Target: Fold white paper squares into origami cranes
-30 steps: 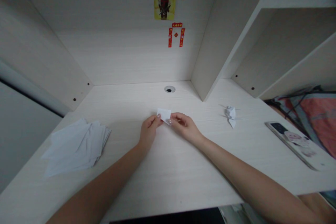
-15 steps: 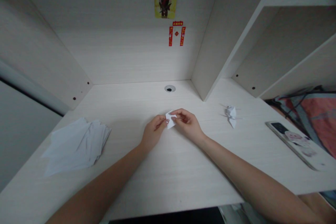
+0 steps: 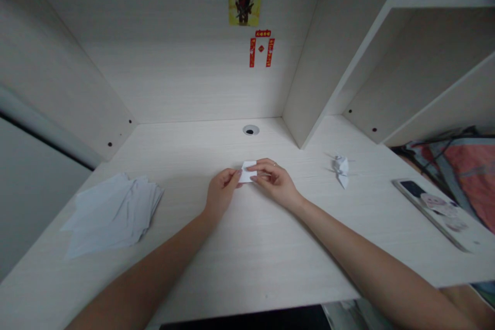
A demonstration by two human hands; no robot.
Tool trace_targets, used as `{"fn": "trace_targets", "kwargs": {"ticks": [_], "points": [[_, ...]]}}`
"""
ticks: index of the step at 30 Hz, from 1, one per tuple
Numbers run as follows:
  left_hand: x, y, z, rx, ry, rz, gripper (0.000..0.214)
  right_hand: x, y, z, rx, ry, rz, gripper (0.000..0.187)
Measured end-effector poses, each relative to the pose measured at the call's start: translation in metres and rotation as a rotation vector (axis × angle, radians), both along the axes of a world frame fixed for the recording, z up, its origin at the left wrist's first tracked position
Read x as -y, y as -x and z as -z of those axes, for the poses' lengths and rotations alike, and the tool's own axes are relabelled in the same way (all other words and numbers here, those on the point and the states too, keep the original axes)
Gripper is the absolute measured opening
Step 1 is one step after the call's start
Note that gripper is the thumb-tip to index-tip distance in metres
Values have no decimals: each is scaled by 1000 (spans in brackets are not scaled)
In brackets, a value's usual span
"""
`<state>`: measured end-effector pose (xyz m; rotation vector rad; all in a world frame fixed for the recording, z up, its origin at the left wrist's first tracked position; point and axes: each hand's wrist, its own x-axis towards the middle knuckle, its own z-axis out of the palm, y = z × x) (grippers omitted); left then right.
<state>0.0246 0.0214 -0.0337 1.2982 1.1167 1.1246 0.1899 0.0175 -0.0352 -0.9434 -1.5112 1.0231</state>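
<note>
A small folded piece of white paper (image 3: 248, 172) is held between my two hands above the middle of the desk. My left hand (image 3: 223, 188) pinches its left edge between thumb and fingers. From the other side, my right hand (image 3: 276, 179) grips the paper, with the fingers along its top and the thumb at its lower right corner. The fingers cover part of the paper, so its exact folds are hard to make out. To the right lies a small folded white paper figure (image 3: 342, 170) with pointed ends, apart from both hands.
A loose stack of white paper sheets (image 3: 112, 216) lies at the left. A phone in a decorated case (image 3: 433, 211) rests at the right edge. Behind are a round cable hole (image 3: 251, 130) and an upright shelf panel (image 3: 328, 56). A red and grey cloth item (image 3: 460, 165) is beyond the desk.
The paper has turned from a tilted position to a more level one and shifted slightly left. My left hand has moved a little left with it, and my right fingers lie straighter.
</note>
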Motion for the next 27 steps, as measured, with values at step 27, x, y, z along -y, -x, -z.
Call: {"fn": "trace_targets", "kwargs": {"ticks": [27], "points": [[7, -2, -11, 66, -25, 9, 33, -2, -7, -4, -44, 103, 136, 23]]}}
